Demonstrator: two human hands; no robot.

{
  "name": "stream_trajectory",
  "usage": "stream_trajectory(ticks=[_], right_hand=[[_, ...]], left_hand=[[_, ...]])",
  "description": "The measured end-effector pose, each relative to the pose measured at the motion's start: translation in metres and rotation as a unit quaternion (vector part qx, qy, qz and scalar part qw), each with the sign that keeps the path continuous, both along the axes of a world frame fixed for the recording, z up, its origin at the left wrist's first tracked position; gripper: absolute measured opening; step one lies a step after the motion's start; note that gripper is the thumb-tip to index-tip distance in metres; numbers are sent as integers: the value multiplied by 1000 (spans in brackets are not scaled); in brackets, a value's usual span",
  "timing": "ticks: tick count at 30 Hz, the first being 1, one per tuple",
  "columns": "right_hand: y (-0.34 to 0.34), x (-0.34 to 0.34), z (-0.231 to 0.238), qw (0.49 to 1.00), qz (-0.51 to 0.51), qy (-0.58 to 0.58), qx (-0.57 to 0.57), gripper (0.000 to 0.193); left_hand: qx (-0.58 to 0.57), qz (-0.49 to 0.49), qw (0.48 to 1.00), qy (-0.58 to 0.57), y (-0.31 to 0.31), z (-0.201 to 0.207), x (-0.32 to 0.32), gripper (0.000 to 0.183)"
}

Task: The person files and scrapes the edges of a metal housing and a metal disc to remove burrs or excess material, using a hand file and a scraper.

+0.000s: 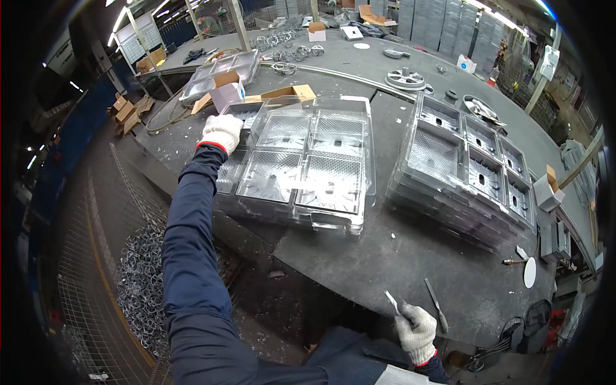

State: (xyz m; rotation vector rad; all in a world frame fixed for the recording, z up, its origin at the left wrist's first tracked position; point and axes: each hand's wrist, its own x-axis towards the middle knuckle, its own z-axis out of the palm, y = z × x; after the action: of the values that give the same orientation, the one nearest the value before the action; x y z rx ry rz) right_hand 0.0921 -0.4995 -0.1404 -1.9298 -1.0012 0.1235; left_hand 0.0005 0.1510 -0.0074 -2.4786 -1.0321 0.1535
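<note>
My left hand [221,133], in a white knit glove, reaches to the far left corner of a clear plastic tray [300,153] on the dark table. Its fingers are closed at a compartment there, beside a shiny square metal part [244,115]; what they grip is hidden. The tray's other compartments hold similar square metal parts with textured faces. My right hand [417,333], also gloved, is closed around a small knife-like tool [391,301] at the table's near edge, its pale tip pointing up and left. A slim file-like tool [437,305] lies just beyond that hand.
At the right stands a stack of clear trays [449,186] with metal parts. Farther back are an open cardboard box [289,94], another tray [234,67] and a round wheel-like casting [405,80]. A wire cage [83,256] with many metal rings [147,289] stands below left.
</note>
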Motion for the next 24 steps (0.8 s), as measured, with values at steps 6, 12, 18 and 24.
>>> stream_trajectory(ticks=[6, 12, 18, 24], right_hand=[[-14, -10, 2, 1000, -1, -11, 0, 32], [-29, -19, 10, 1000, -11, 2, 12, 33], [-39, -10, 21, 1000, 17, 13, 15, 35], [-67, 28, 29, 996, -34, -18, 86, 32]], left_hand=[[-144, -75, 973, -165, -13, -9, -20, 43], [-133, -103, 962, -216, 9, -36, -47, 37], [-47, -81, 982, -165, 9, -45, -30, 29], [24, -34, 966, -257, -48, 15, 24, 37]])
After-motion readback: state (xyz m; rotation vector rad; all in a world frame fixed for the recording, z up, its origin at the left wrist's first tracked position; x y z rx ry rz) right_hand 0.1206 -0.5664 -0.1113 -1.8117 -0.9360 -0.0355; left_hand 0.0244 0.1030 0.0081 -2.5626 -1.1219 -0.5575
